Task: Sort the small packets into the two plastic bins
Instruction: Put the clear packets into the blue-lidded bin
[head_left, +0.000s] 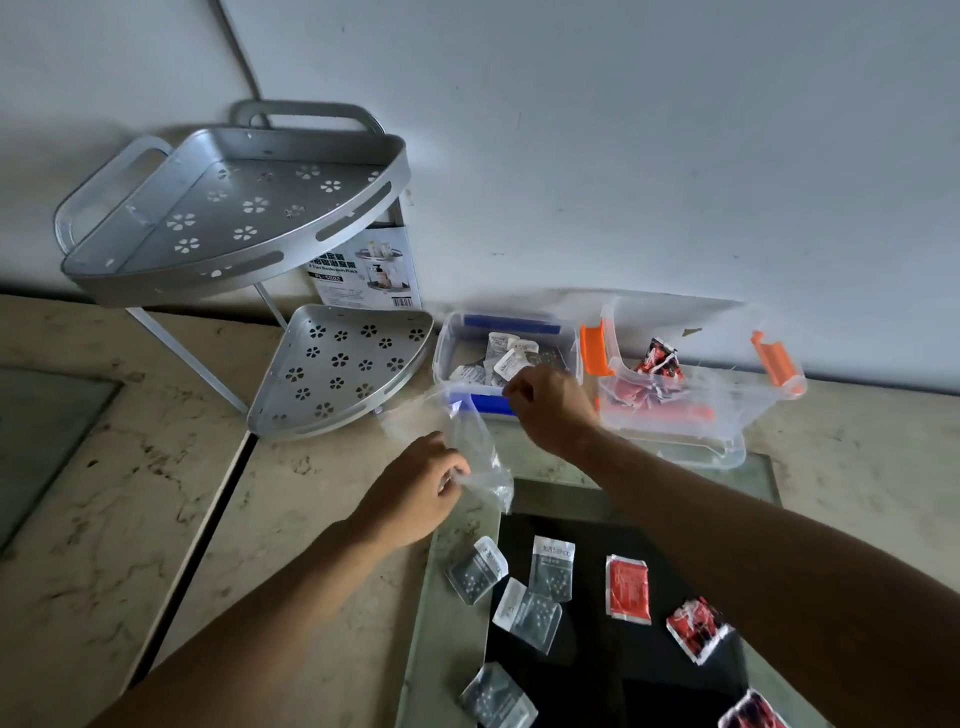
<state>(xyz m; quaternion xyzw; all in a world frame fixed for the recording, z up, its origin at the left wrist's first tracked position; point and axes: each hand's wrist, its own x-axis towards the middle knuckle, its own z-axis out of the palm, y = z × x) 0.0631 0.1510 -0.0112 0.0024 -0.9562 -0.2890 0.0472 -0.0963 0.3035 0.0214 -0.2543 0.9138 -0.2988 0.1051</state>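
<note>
Seven flat, featherlight packets (538, 570) lie on the tabletop (322, 519), best pinched by an edge. Left hand (415, 493) pinches a limp plastic bag (467, 441); right hand (553, 402) curls over the blue-latched bin (447, 343), contents unclear.

"Bathroom Rack" on rack's label card (366, 270)
</note>
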